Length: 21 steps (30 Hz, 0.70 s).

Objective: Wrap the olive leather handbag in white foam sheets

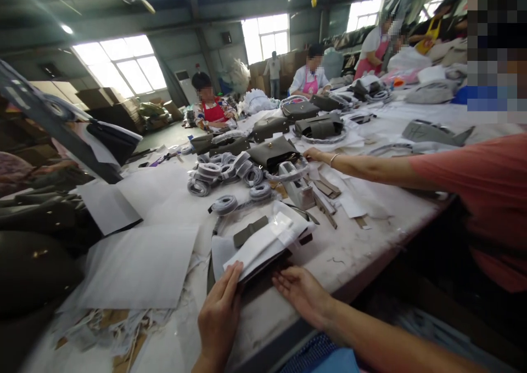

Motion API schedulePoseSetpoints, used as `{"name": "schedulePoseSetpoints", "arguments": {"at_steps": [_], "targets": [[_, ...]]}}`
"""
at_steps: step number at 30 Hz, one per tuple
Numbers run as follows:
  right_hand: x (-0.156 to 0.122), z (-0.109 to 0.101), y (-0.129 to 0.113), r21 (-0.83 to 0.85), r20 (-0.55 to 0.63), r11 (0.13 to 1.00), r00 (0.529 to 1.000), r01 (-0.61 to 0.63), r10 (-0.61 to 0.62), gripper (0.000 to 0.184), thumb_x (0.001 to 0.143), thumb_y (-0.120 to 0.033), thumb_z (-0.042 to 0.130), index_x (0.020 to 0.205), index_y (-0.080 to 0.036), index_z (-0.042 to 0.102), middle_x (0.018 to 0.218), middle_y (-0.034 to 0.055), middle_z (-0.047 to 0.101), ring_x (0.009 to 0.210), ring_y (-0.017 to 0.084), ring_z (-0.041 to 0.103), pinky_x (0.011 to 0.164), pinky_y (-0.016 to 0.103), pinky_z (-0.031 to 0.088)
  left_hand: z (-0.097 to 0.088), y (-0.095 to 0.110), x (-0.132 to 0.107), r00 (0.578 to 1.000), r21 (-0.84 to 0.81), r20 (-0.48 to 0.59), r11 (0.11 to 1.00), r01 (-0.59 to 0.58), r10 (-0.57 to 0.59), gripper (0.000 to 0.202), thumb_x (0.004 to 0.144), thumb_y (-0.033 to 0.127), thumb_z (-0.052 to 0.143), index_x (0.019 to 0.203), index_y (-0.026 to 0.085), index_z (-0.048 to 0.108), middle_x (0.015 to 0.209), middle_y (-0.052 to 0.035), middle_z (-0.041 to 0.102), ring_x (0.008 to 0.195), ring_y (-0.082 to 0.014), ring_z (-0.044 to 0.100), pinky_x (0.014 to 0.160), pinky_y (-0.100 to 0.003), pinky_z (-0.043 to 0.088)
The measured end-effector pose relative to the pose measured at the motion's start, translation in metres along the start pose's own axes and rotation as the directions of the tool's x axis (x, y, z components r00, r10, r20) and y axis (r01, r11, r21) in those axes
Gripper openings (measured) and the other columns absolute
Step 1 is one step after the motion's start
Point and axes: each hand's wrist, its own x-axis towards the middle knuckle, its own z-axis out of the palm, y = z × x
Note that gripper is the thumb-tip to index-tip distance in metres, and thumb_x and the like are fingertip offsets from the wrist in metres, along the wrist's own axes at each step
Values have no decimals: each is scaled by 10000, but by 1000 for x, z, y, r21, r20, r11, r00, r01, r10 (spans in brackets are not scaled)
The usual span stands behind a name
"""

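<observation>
My left hand (218, 315) lies at the near edge of the white table (362, 247), fingers stretched up against the corner of a white paper sheet (263, 244) that covers a dark grey bag (263, 277). Just right of it, my right hand (302, 293) rests flat with fingers extended, its tips touching the bag's lower edge. Neither hand closes around anything. A grey strap piece (250, 231) lies on top of the paper.
Coiled grey straps (224, 170) and several grey handbags (274, 151) crowd the table's middle. A co-worker's arm (370, 167) in an orange sleeve reaches in from the right. Large white sheets (140, 263) lie left. Other people work at the far end.
</observation>
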Motion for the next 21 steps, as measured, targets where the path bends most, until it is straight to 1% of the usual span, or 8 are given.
{"name": "schedulePoseSetpoints", "arguments": {"at_steps": [5, 8, 11, 15, 17, 18, 19, 21], "targets": [[1, 18, -2, -375, 188, 924, 982, 75, -4, 337, 538, -96, 700, 858, -189, 653, 847, -8, 694, 968, 242, 623, 952, 383, 467, -1, 7, -8, 995, 14, -24, 995, 100, -99, 628, 965, 121, 519, 1512, 353, 319, 1375, -44, 607, 1153, -228, 652, 916, -364, 592], [-2, 29, 1, -338, 239, 940, 971, 51, 33, 410, 548, -105, 676, 949, -188, 661, 876, -9, 693, 991, 236, 622, 928, 368, 469, 3, 15, -9, 997, 43, -60, 997, 57, -54, 684, 959, 127, 515, 1555, 283, 217, 1410, -107, 570, 1242, -277, 588, 988, -448, 540], [0, 34, 8, -314, 213, 948, 977, 49, 20, 388, 540, -111, 668, 921, -183, 654, 803, -16, 670, 936, 226, 634, 883, 355, 484, 9, 19, -8, 997, 74, -74, 996, 39, -34, 773, 936, 227, 594, 1570, 202, 153, 1436, -172, 530, 1306, -335, 520, 1020, -506, 492], [2, 27, 1, -390, 318, 919, 945, 60, 73, 419, 554, -166, 728, 967, -196, 656, 848, -2, 699, 877, 216, 667, 830, 334, 509, 15, 12, -8, 993, 164, -121, 986, 15, 5, 777, 938, 245, 607, 1571, 219, 156, 1364, -152, 602, 1187, -303, 616, 939, -434, 531], [0, 13, -22, -560, 422, 821, 891, 111, 167, 397, 604, -244, 770, 984, -191, 669, 885, 17, 717, 811, 205, 689, 802, 333, 525, 16, 7, -8, 992, 184, -128, 983, 18, 6, 732, 952, 210, 575, 1568, 227, 178, 1347, -126, 622, 1134, -269, 651, 902, -386, 549], [-2, 2, -39, -660, 454, 730, 868, 177, 200, 345, 651, -298, 773, 963, -183, 682, 885, 27, 725, 778, 200, 695, 783, 330, 533, 16, 5, -8, 992, 179, -126, 984, 15, 8, 715, 957, 192, 556, 1567, 226, 184, 1349, -118, 622, 1129, -257, 656, 905, -373, 551], [-2, -11, -60, -749, 486, 597, 851, 287, 200, 271, 739, -352, 735, 940, -174, 701, 889, 40, 732, 769, 196, 700, 775, 324, 538, 16, 4, -8, 992, 170, -124, 985, 7, 14, 704, 959, 172, 538, 1566, 226, 186, 1355, -108, 620, 1134, -248, 655, 923, -365, 549], [-1, -43, -109, -815, 542, 278, 838, 508, 59, 290, 906, -412, 588, 853, -166, 733, 825, 48, 740, 766, 195, 703, 740, 297, 543, 17, 3, -8, 992, 152, -122, 988, -12, 31, 701, 952, 136, 518, 1564, 247, 194, 1370, -78, 610, 1149, -233, 650, 974, -355, 537]]}}
